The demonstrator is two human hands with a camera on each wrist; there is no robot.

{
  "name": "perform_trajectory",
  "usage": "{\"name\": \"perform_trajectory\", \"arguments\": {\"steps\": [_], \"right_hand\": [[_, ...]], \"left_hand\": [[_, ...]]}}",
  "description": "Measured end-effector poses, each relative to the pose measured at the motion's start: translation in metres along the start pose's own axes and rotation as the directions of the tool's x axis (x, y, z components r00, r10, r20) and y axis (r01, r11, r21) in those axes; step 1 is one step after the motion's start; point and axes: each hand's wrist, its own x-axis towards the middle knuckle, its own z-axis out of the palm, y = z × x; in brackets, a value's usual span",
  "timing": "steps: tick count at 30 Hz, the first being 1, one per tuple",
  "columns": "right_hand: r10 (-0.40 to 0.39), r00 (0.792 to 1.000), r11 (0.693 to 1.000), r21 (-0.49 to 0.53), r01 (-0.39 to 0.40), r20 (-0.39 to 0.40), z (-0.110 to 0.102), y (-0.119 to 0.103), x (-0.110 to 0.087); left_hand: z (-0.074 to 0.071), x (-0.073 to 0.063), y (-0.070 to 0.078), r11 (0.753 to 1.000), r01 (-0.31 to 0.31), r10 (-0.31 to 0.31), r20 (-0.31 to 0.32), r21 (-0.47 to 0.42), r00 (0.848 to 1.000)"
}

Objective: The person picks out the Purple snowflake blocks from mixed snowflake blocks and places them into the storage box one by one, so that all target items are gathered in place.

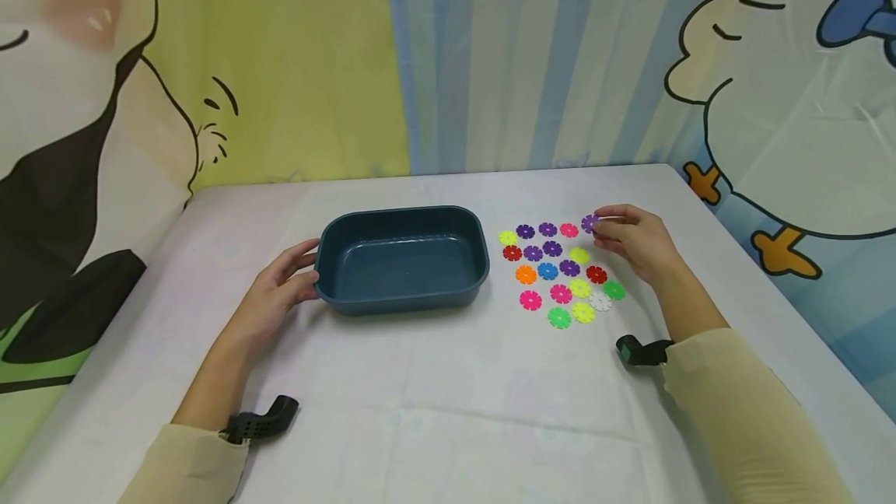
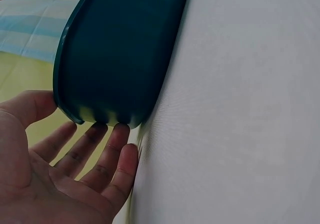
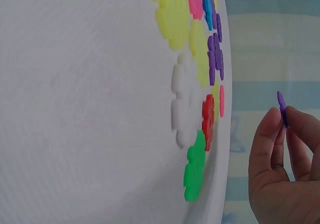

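Facing striped cloth across a white counter; pinching a purple disc in the right grip, at the far edge of the loose discs; resting a relaxed left grip against the blue tub; ideally squeezing lightly without nudging the tub.

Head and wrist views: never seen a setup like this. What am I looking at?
No machine here: a person works bare-handed. The wide picture comes from a camera worn on the head, looking forward and down; the two close-ups come from wrist cameras, one per arm. On the white-covered table stands a dark blue-green tray, with flat notched discs in many colours lying to its right. The left hand touches the tray's left end; the right hand pinches a purple disc.
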Motion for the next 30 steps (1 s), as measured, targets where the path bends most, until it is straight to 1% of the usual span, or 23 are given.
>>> {"name": "perform_trajectory", "arguments": {"steps": [6, 8, 13, 19, 22, 24, 29, 30], "right_hand": [[-0.018, 1.000, 0.991, 0.135, 0.015, 0.023, 0.004, -0.010, -0.007], [-0.030, 0.999, 0.990, 0.136, 0.027, 0.025, 0.005, -0.013, -0.010], [-0.064, 0.998, 0.994, 0.092, 0.062, 0.022, 0.010, -0.016, -0.012], [-0.096, 0.994, 0.982, 0.166, 0.087, 0.046, 0.017, -0.023, -0.017], [-0.120, 0.991, 0.978, 0.180, 0.108, 0.055, 0.023, -0.028, -0.019], [-0.134, 0.989, 0.979, 0.163, 0.124, 0.054, 0.027, -0.031, -0.020], [-0.163, 0.986, 0.985, 0.072, 0.160, 0.044, 0.038, -0.036, -0.022], [-0.164, 0.985, 0.985, 0.067, 0.161, 0.047, 0.040, -0.036, -0.022]], "left_hand": [[-0.001, 0.000, 0.000, 1.000, -0.007, 0.007, 0.001, -0.007, 1.000], [-0.001, 0.000, 0.000, 1.000, -0.007, 0.007, 0.001, -0.006, 1.000], [-0.001, 0.000, -0.001, 1.000, -0.001, 0.001, -0.004, -0.001, 1.000], [0.000, 0.000, 0.000, 1.000, -0.006, 0.006, -0.002, -0.008, 1.000], [0.000, 0.000, 0.001, 1.000, -0.006, 0.006, -0.004, -0.013, 1.000], [0.000, 0.000, 0.001, 1.000, -0.011, 0.011, -0.004, -0.019, 1.000], [0.000, -0.001, 0.000, 1.000, -0.015, 0.014, -0.004, -0.013, 1.000], [0.000, -0.001, 0.000, 1.000, -0.012, 0.012, -0.005, -0.012, 1.000]]}}
